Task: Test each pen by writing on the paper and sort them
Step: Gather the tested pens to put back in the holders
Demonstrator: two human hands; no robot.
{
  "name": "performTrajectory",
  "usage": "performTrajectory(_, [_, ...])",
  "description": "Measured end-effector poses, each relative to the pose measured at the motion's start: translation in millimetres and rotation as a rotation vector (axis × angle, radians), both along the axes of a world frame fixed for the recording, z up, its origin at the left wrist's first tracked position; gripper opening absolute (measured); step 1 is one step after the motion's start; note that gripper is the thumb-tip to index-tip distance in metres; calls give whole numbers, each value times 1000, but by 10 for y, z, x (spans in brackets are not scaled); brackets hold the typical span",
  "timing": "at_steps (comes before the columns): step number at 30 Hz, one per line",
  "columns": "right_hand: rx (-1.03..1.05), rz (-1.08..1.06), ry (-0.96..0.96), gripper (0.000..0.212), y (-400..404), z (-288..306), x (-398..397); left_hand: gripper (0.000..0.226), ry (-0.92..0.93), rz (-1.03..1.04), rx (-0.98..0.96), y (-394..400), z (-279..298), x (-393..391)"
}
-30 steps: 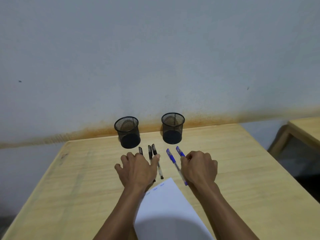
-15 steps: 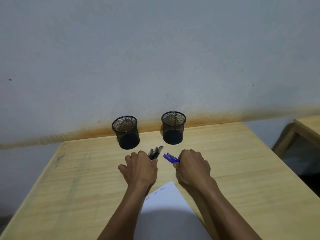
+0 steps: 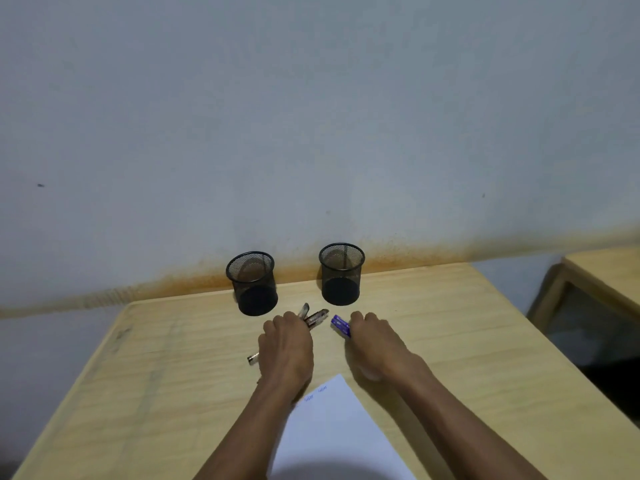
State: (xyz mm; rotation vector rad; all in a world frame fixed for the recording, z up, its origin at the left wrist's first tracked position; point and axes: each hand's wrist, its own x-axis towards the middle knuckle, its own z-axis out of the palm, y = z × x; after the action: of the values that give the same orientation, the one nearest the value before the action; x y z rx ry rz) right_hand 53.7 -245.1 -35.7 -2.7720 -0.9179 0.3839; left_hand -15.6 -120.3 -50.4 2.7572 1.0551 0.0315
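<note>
My left hand (image 3: pixel 285 351) is closed around a bunch of black pens (image 3: pixel 315 317); their capped ends poke out past my fingers and one tip shows below the hand. My right hand (image 3: pixel 375 344) grips the blue pens (image 3: pixel 341 325), whose caps point left toward the black ones. Both fists rest low over the wooden table (image 3: pixel 450 341), just in front of two black mesh cups: the left cup (image 3: pixel 252 282) and the right cup (image 3: pixel 342 273). A white sheet of paper (image 3: pixel 336 434) with a few small scribbles lies between my forearms.
The table stands against a pale wall with an orange stain along its base. Both mesh cups look empty. A second wooden table (image 3: pixel 602 275) stands at the right, across a dark gap.
The pens lay in rows on the table a second ago. My hands have since gathered them up, black ones in the left fist and blue ones in the right, and lifted their ends.
</note>
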Motion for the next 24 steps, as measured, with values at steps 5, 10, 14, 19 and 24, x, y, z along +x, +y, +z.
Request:
performTrajectory(5, [561,-152,173,16,-129,49,96,5,-680,21,-406,59,180,-189])
performTrajectory(10, [1098,-356,306,31,-8,384,93,25,-1083,16,-582,228,572,-200])
performTrajectory(14, [1221,-362,231,51,252,716,252,30,-1251,38,-672,483,855,1])
performTrajectory(19, [1265,-278,24,51,597,892,564,20,-1324,32,-602,792,1090,251])
performTrajectory(24, [1099,-253,-138,53,745,531,795,28,-1366,108,-619,984,903,358])
